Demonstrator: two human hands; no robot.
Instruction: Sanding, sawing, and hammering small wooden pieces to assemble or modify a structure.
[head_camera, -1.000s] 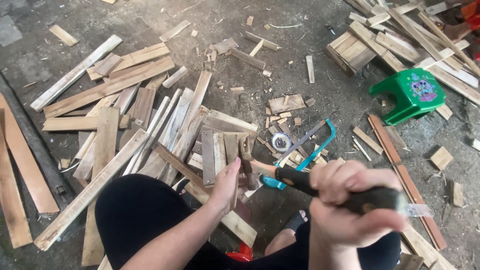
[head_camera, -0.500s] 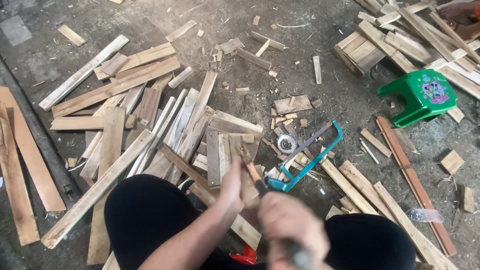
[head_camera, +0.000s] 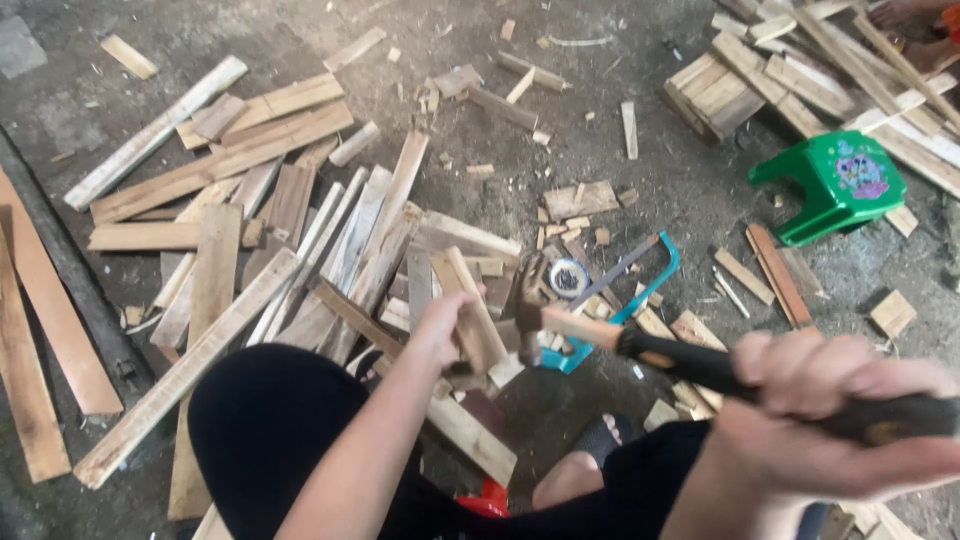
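My left hand grips a short wooden slat and holds it on edge over the pile in front of my knees. My right hand, close to the camera at the lower right, is closed around the dark handle of a hammer. The hammer's head sits right beside the slat's right side, touching or nearly so. Both my knees in black trousers fill the bottom of the view.
Many wooden slats lie scattered across the grey floor on the left and centre. A blue-framed hacksaw and a tape roll lie behind the hammer. A green plastic stool and stacked wood stand at upper right.
The hammer was drawn back toward the camera half a second ago; now it has swung forward and its head is at the slat. My left hand still holds the slat.
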